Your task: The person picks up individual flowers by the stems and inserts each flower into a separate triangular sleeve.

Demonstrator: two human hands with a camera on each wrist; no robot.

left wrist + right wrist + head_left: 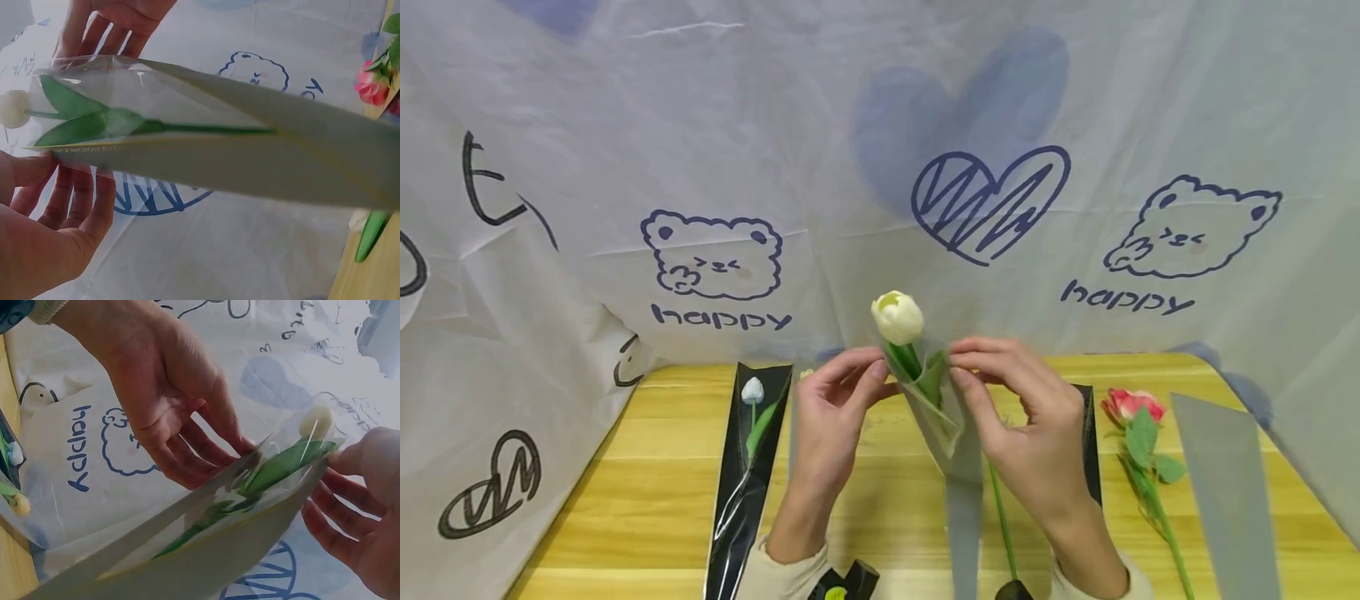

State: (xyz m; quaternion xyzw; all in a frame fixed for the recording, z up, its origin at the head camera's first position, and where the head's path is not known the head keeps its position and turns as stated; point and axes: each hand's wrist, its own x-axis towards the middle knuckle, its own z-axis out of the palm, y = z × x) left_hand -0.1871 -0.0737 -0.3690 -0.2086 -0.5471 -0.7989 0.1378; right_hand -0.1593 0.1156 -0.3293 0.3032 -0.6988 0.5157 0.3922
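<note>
A white tulip (898, 318) with green leaves stands upright in a grey flower sleeve (934, 408) with a clear front, held up over the table. My left hand (835, 412) pinches the sleeve's left upper edge between thumb and fingers. On the opposite edge, my right hand (1030, 425) pinches the sleeve near its top. The bloom pokes out above the opening. Through the clear film in the left wrist view, the green leaves (87, 115) and the stem show inside. The sleeve narrows downward, away from both hands.
On the wooden table (662, 483), a black sleeve (737, 475) with a pale blue tulip (752, 390) lies at left. A pink rose (1133, 407) and a flat grey sleeve (1228, 492) lie at right. A white printed cloth (820, 125) hangs behind.
</note>
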